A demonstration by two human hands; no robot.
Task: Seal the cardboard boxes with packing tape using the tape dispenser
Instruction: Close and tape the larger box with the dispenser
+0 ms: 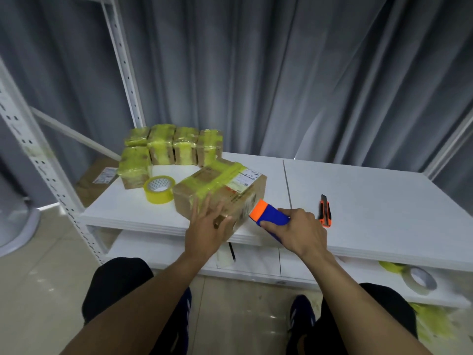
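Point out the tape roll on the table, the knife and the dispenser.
tape roll point(158, 198), head view, on its yellow outer wall.
knife point(325, 213), head view, on the middle of its handle.
dispenser point(272, 216), head view, on its blue body.

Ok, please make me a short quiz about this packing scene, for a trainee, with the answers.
1. True or false: the right hand grips the dispenser.
2. What lies on the table to the right of the dispenser? A) scissors B) knife C) pen
3. Fill in: the left hand presses on the ____.
Key: 1 true; 2 B; 3 box.
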